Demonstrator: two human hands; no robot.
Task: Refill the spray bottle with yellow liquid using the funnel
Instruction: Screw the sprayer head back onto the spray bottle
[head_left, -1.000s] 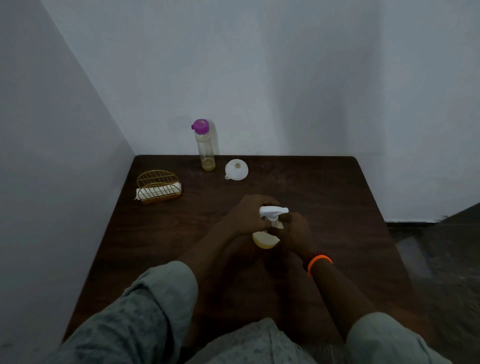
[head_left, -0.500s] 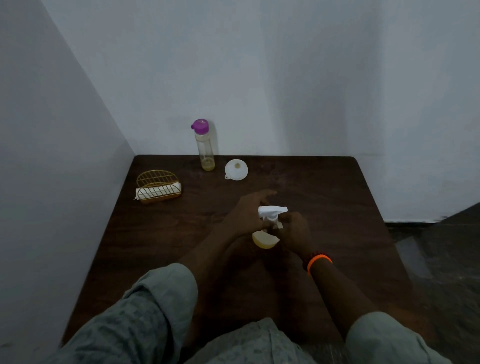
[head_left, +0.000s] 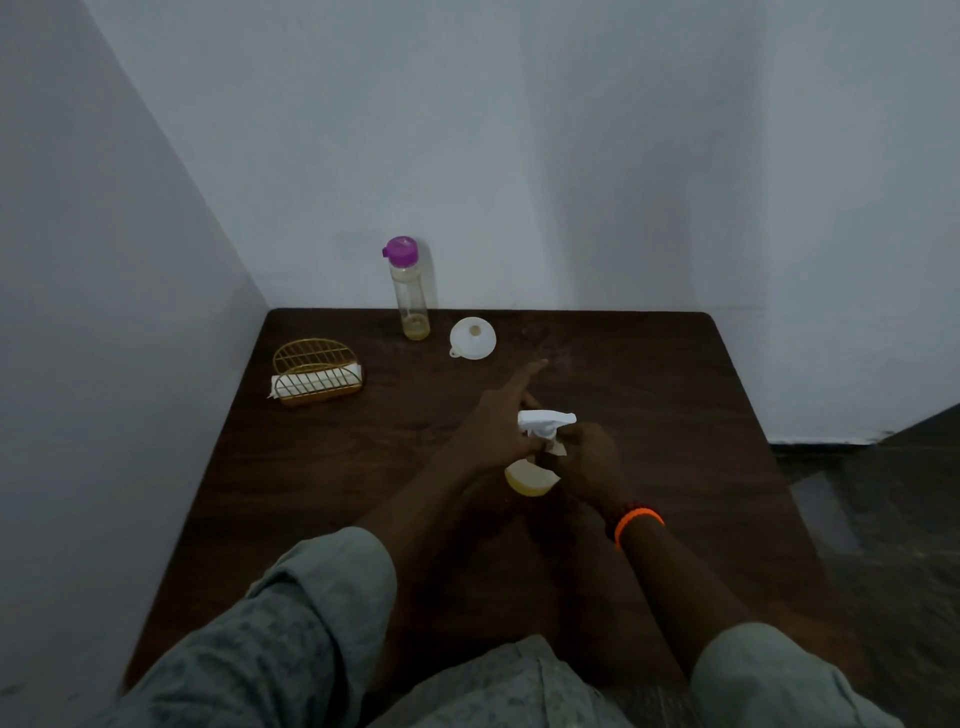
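Note:
The spray bottle (head_left: 531, 475) with yellow liquid and a white trigger head (head_left: 545, 421) stands at the middle of the dark wooden table (head_left: 675, 415). My right hand (head_left: 587, 460) grips the bottle's neck just under the trigger head. My left hand (head_left: 496, 421) rests against the head's left side with its fingers stretched out toward the far edge. A white funnel (head_left: 471, 338) lies on the table at the back. Beside it stands a clear tall bottle (head_left: 410, 291) with a purple cap and a little yellow liquid at the bottom.
A gold wire holder (head_left: 317, 370) with a white cloth in it sits at the back left of the table. Walls close in at the left and behind. An orange band (head_left: 636, 522) circles my right wrist.
My left hand's fingers have opened off the trigger head and now point forward. The right hand and the bottle have stayed put.

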